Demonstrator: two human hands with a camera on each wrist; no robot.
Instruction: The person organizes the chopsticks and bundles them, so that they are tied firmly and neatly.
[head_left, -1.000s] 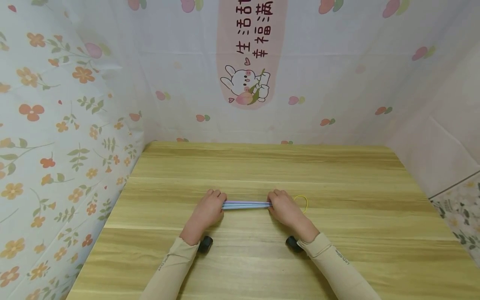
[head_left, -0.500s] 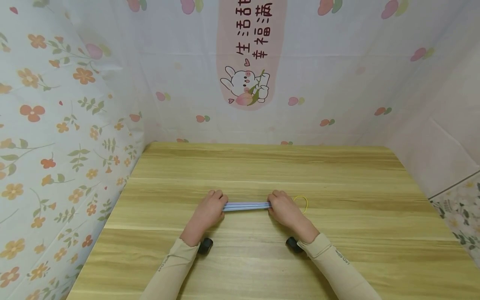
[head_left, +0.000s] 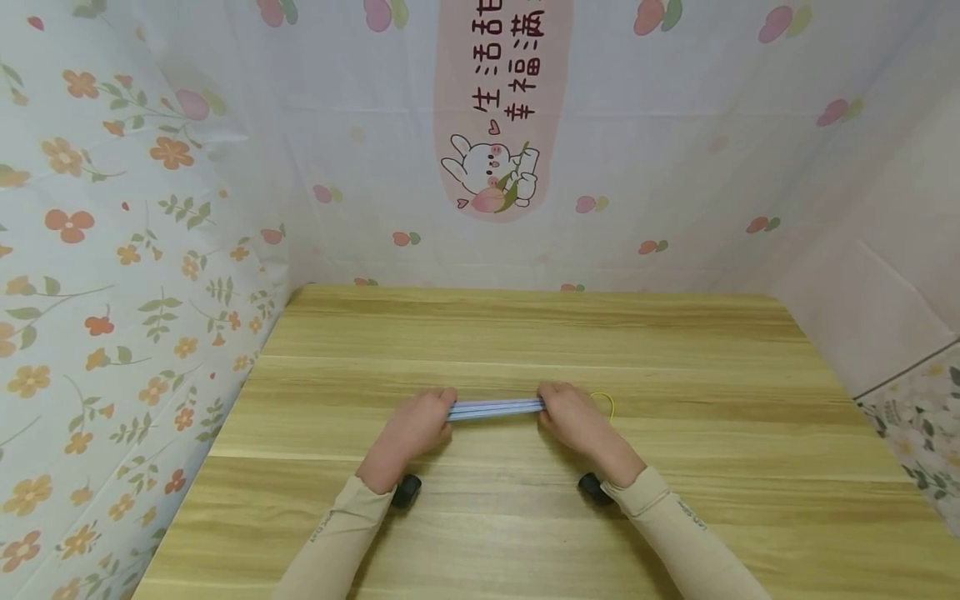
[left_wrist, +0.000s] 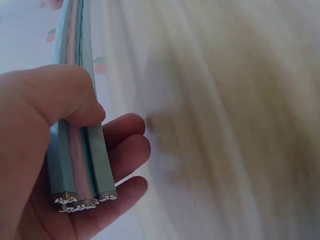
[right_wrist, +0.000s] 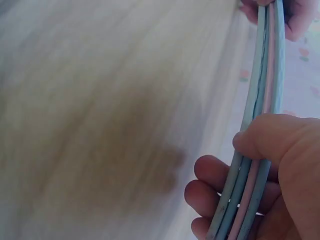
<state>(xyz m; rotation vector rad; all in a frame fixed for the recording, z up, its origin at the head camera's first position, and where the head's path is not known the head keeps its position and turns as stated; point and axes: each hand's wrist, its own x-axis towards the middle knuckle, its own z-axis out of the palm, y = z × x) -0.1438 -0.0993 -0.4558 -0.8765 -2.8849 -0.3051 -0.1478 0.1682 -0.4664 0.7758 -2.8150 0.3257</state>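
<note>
Stretched between both hands is a small bundle of blue and pink chopsticks [head_left: 497,409], lying nearly level side to side. My left hand [head_left: 422,421] grips one end, its thumb pressed over the sticks and the fingers curled beneath. In the left wrist view, the squared chopstick ends [left_wrist: 106,165] finish in jagged silver. At the other end my right hand [head_left: 576,417] holds the slimmer, rounded part, thumb on top. The right wrist view shows the sticks [right_wrist: 265,95] lying side by side. A thin yellow loop, like a rubber band [head_left: 612,404], lies just beyond the right hand, partly hidden by it.
The wood-grain table [head_left: 495,333] spreads under both hands. A printed white cloth [head_left: 360,150] hangs behind its far edge, and a flowered cloth [head_left: 150,333] hangs on the left. Black wrist devices [head_left: 406,492] show beside the beige sleeves [head_left: 337,525].
Both hands have shifted slightly, the right one a little rightward, and the bundle now tilts with its right end higher in the head view. More of the yellow loop is covered by the right hand.
</note>
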